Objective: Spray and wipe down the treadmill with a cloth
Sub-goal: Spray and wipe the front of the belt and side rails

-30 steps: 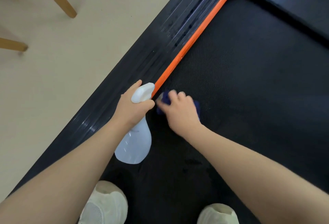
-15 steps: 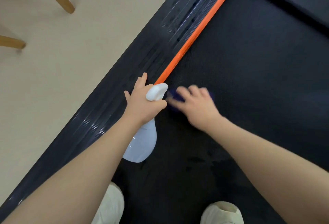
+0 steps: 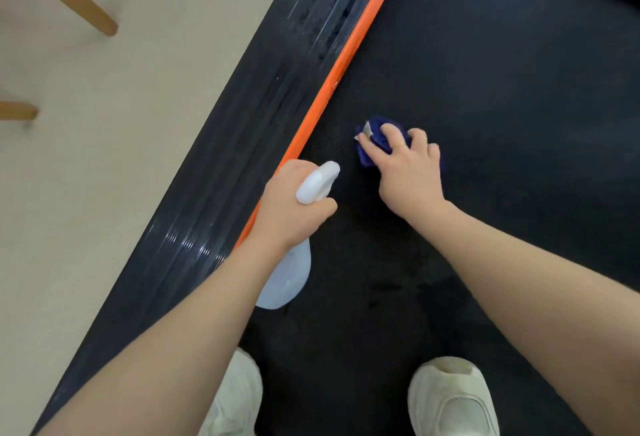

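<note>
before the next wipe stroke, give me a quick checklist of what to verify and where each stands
1. Cloth gripped: ok. The right hand has its fingers curled over the blue cloth.
2. Cloth on the belt: ok, it is pressed onto the black surface.
3. Spray bottle secure: ok. The left hand grips its neck.
4. Nozzle aim: ok, it points forward onto the belt beside the cloth.
5. Liquid left in the bottle: cannot tell.
6. Shoes out of the wiping path: ok, both are behind the hands.
</note>
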### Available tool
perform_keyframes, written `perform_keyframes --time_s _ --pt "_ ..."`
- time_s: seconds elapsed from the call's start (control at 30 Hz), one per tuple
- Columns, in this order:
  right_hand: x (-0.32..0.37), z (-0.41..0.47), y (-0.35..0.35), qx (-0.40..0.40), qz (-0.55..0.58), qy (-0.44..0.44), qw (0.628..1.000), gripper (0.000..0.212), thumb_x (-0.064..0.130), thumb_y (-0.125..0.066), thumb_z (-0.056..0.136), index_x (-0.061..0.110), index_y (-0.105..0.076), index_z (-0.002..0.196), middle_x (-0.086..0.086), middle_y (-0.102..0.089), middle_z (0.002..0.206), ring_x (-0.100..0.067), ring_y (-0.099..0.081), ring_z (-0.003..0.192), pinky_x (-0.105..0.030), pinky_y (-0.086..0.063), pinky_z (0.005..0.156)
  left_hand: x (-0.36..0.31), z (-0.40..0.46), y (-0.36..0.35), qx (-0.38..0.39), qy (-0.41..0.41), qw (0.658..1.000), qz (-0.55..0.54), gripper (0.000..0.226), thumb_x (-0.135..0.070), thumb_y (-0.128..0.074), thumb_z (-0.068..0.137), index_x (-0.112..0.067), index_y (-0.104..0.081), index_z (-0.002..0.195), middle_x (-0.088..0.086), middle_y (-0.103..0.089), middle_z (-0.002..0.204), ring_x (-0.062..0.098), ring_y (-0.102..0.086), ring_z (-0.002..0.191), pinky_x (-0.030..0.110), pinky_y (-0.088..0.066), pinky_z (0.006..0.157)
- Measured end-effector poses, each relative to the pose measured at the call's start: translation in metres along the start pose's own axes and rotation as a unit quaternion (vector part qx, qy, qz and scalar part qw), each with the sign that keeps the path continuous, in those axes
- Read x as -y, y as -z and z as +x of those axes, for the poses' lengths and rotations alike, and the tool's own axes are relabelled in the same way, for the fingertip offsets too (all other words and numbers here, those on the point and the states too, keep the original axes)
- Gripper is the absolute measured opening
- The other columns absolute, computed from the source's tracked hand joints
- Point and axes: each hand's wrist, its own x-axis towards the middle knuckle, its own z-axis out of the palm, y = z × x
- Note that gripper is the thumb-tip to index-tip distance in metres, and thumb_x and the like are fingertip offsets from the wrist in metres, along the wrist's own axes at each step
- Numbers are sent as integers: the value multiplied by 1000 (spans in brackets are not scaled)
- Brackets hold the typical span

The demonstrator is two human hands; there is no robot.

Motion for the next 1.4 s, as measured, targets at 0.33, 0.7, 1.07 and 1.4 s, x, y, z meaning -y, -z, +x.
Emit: perform_keyframes --time_s 0.33,0.7,1.07,1.4 --pt "-78 6 9 -63 0 -50 997 60 6 -63 75 31 -55 129 -9 -49 136 -41 -43 106 -44 -37 78 -13 12 -7 39 1 997 -69 33 -23 -56 63 -18 -66 94 -3 -67 94 12 -62 92 36 -52 79" --pt "-66 -41 -17 -103 9 84 991 62 10 -74 64 27 -61 123 -9 -57 126 -35 -42 100 -40 -43 72 -19 26 -25 -9 15 999 -40 31 -24 -54 60 -12 -66 85 3 -66 85 20 -61 84 33 -48 70" --pt "-9 9 -2 -69 13 189 979 47 25 -39 76 26 -66 115 -2 -62 123 -34 -57 94 -35 -42 69 -5 7 -2 -122 28 980 -152 33 -14 -54 60 -11 -68 90 -5 -67 81 12 -62 84 32 -50 79" --pt "45 -10 -13 28 -9 341 939 56 28 -69 73 33 -56 127 -1 -47 140 -33 -49 104 -37 -44 72 15 0 18 -165 98 953 -234 28 -17 -55 59 -32 -62 81 2 -64 86 10 -59 81 28 -48 75"
